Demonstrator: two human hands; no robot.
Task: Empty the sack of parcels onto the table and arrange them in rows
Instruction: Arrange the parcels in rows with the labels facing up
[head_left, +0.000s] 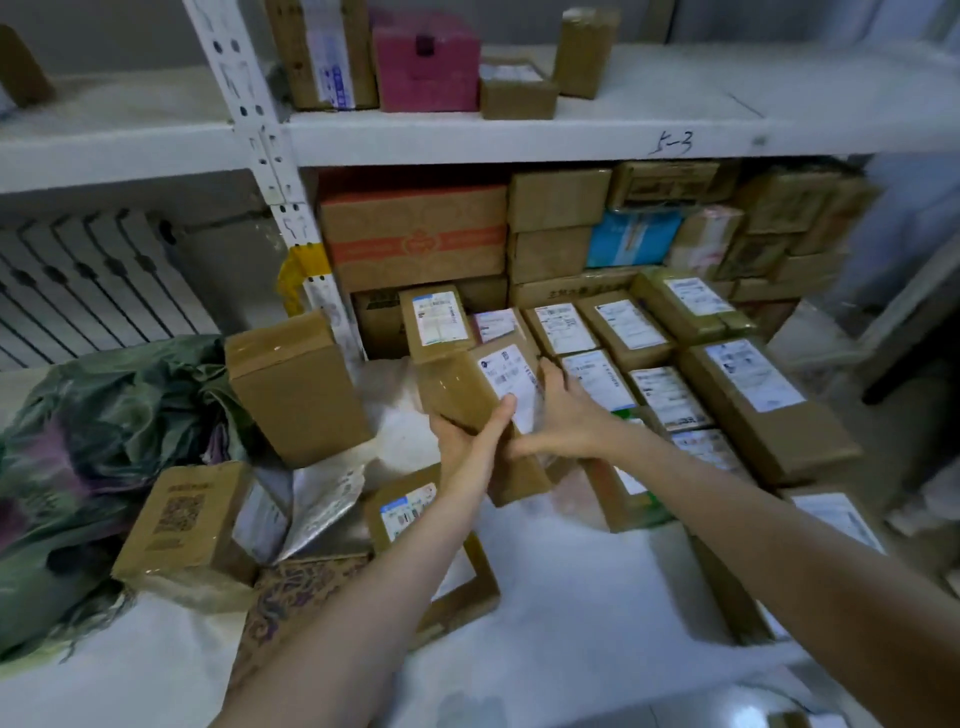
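A long brown cardboard parcel (470, 387) with a white label is held above the white table (561, 582). My left hand (470, 431) grips its near lower edge, thumb on the label side. My right hand (563, 415) lies against its right side, fingers stretched out. To the right, several labelled parcels (631, 325) lie in rows, labels up. A crumpled green sack (78, 447) slumps at the left. Loose parcels sit near it: a tall box (296, 389), a box with a QR code (182, 525) and a flat labelled parcel (415, 514).
White metal shelving (519, 130) stands behind the table, stacked with brown, pink and blue boxes. A large orange-printed carton (415, 234) sits right behind the rows. A silver padded envelope (322, 504) and a patterned brown parcel (296, 587) lie near the front left.
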